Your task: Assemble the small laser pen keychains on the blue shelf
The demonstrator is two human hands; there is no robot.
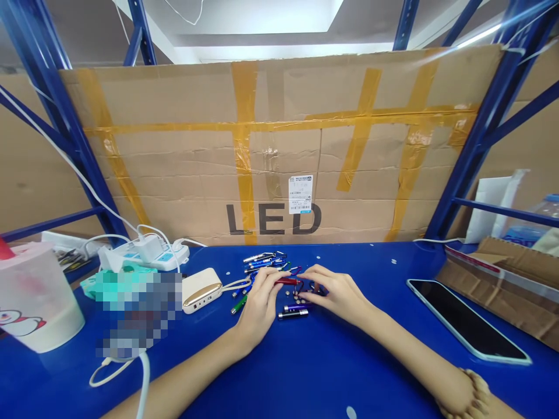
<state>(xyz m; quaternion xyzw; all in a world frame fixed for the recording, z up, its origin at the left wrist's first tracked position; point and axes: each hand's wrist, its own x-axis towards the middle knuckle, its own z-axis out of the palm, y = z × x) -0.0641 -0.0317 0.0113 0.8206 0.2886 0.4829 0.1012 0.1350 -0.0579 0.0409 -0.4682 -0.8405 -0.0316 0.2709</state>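
Both my hands are low over a blue tabletop (332, 361), amid a scatter of mini flashlight keychains. My left hand (261, 302) pinches a red mini flashlight (288, 281) in its fingertips. My right hand (336, 291) reaches it from the other side, fingertips at the flashlight's end, over dark carabiner clips (315, 289) and small button cells (300, 297). Several metal flashlights with clips (261, 262) lie beyond my hands. A purple flashlight (297, 306) and a silver-and-black one (293, 313) lie just below them, and a green one (239, 304) lies left.
To the left are a cream power bank (201, 290), a white power strip with plugs (151, 256), a plastic cup (37, 297) and a pixelated patch. A black-screened tablet (467, 320) and an open cardboard box (502, 291) are right. Taped cardboard (279, 145) and blue shelf uprights stand behind.
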